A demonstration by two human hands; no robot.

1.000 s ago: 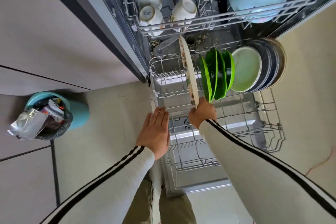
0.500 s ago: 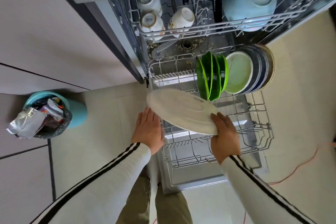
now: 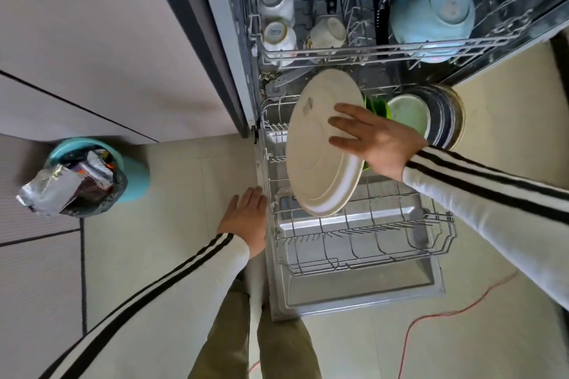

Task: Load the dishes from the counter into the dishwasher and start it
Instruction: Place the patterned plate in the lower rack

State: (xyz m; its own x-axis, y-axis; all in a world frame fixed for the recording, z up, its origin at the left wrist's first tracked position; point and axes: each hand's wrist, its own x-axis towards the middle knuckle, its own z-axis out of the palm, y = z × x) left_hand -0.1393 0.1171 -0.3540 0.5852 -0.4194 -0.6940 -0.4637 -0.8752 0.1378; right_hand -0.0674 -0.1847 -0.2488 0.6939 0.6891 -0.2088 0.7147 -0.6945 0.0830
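- Bin (image 3: 135,175): teal, round, standing on the floor at left, near the cabinet fronts.
- Foil wrapper (image 3: 49,191): crumpled, silver, overhanging the bin's left rim, with mixed waste beside it.
- Cable (image 3: 440,313): thin, red-orange, lying loose on the floor at lower right.
- Floor (image 3: 184,181): pale tiles.
- Cabinet fronts (image 3: 92,40): pale, flat, divided by dark seams.

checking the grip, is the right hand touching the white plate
Touching: the head view shows fingers of the right hand lying on the white plate.
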